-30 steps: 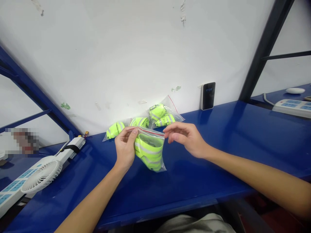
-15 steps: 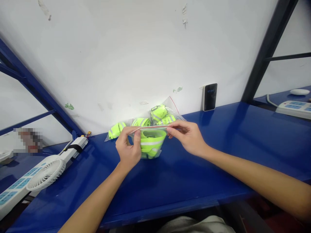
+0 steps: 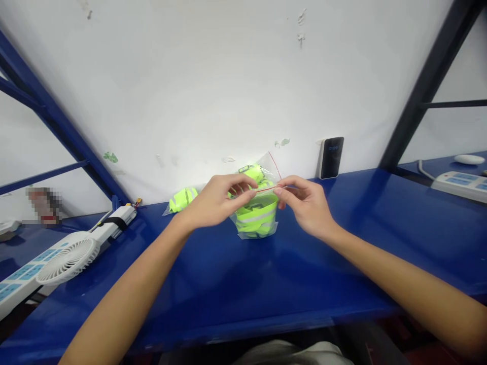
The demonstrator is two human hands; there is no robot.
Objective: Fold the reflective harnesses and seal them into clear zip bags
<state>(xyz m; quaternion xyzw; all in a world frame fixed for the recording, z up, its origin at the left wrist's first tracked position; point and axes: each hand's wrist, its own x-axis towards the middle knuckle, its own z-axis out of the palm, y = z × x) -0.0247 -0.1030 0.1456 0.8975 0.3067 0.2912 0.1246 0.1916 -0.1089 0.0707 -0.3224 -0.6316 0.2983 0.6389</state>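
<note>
Between my hands hangs a clear zip bag with a red line along its top edge. Inside it lies a rolled yellow-green reflective strap with a pale grey band. My left hand pinches the bag's top edge near its middle, thumb in front. At the top right corner my right hand grips the same edge between thumb and fingers. Behind them, against the wall, lie more bagged straps: one yellow-green roll on the left, and another bag partly hidden by my hands.
On the blue table, a white power strip and a small white fan stand at the left. A dark-screened clock leans against the wall. Another power strip lies far right, beyond a dark post.
My left hand has slid rightward along the bag's top edge, closer to my right hand. The bag has shifted slightly right, and the camera view has tilted a little.
</note>
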